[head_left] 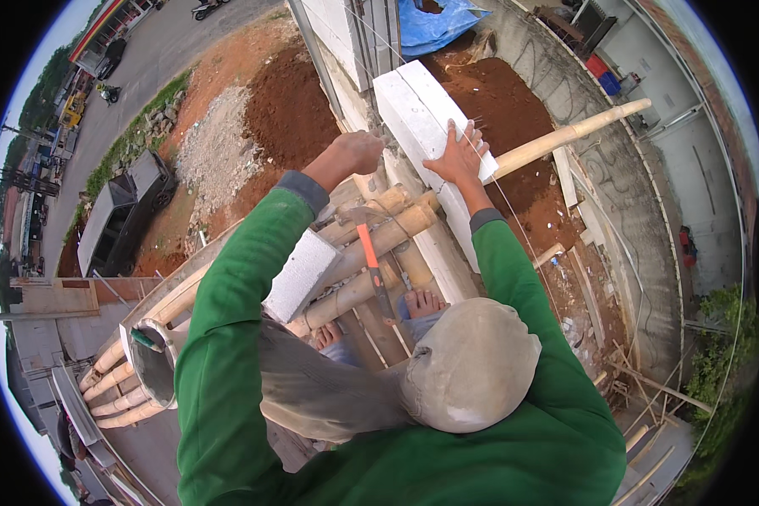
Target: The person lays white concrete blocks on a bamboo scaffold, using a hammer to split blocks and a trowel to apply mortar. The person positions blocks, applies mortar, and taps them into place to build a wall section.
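My left hand (358,155) is closed in a fist just left of the white wall blocks; whatever it may hold is hidden. On the wall lies a white lightweight block (426,105), with a lengthwise seam or gap along its top. My right hand (460,156) rests on its near end, fingers spread over the top. A taut string (514,211) runs along the wall past that hand. Below my hands, a tool with an orange-and-black handle (368,246) lies across the bamboo scaffold. Another white block (302,275) sits on the bamboo beside my left forearm.
My bare feet (426,302) stand on bamboo poles (346,297) and planks. A mortar-smeared bucket (153,367) is at the left. One bamboo pole (573,135) juts out right, over red soil far below. A blue tarp (438,25) lies beyond the wall; a parked vehicle (122,211) stands below left.
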The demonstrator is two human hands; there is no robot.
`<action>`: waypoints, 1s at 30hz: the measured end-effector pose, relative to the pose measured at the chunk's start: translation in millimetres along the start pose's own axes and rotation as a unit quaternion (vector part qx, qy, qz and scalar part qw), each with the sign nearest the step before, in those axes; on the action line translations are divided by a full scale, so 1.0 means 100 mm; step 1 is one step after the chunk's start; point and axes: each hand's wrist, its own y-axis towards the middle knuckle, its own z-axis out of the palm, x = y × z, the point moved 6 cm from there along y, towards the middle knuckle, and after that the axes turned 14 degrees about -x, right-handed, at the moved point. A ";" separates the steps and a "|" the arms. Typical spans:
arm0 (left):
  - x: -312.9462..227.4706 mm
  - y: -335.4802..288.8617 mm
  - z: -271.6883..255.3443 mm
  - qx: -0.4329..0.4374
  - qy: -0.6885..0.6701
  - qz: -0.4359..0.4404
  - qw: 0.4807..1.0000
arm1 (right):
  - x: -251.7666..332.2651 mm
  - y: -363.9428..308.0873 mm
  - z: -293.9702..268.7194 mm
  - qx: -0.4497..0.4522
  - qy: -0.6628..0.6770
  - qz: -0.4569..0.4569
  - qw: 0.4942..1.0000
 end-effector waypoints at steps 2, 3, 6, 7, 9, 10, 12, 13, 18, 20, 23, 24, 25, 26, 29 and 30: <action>-0.04 0.48 0.15 -0.080 -0.024 -0.014 0.996 | -0.01 0.02 0.02 0.000 -0.009 0.000 1.000; -0.11 0.62 0.19 -0.142 -0.016 0.011 0.990 | -0.01 0.03 0.03 -0.003 -0.015 -0.002 1.000; -0.31 1.03 0.44 -0.155 0.149 0.066 0.974 | -0.03 0.02 0.07 -0.033 -0.007 -0.014 0.999; -0.36 1.11 0.49 -0.171 0.191 0.093 0.962 | -0.03 0.02 0.09 -0.040 -0.011 -0.021 0.999; -0.36 1.24 0.60 -0.148 0.215 0.113 0.959 | -0.05 0.03 0.11 -0.072 0.005 -0.034 0.997; -0.36 1.27 0.66 -0.130 0.210 0.114 0.962 | -0.06 0.03 0.13 -0.077 0.013 -0.040 0.996; -0.36 1.28 0.70 -0.166 0.141 0.101 0.971 | -0.05 0.03 0.15 -0.075 0.015 -0.035 0.996; -0.36 1.27 0.71 -0.184 0.104 0.092 0.973 | -0.03 0.01 0.13 -0.069 0.004 -0.028 0.997; -0.35 1.26 0.72 -0.242 0.064 0.102 0.963 | 0.28 -0.62 -0.55 -0.037 0.114 -0.024 0.993; -0.33 1.27 0.72 -0.236 0.074 0.101 0.964 | 0.40 -1.22 -1.09 0.051 0.347 0.004 0.936; -0.34 1.28 0.69 -0.243 0.066 0.101 0.962 | 0.44 -1.94 -1.86 0.365 0.708 0.195 0.573; -0.33 1.28 0.71 -0.229 0.076 0.096 0.966 | 0.38 -2.08 -2.25 0.360 0.716 0.167 0.574; -0.34 1.28 0.69 -0.239 0.084 0.099 0.962 | 0.34 -2.13 -2.56 0.328 0.742 0.110 0.575; -0.34 1.29 0.70 -0.234 0.102 0.096 0.962 | 0.25 -2.17 -2.83 0.270 0.714 0.070 0.642; -0.39 1.23 0.60 -0.317 0.081 0.184 0.927 | -0.24 -2.00 -3.26 0.230 0.742 -0.009 0.630; -0.40 1.17 0.55 -0.359 0.061 0.223 0.904 | -0.50 -1.86 -3.32 0.255 0.733 0.018 0.630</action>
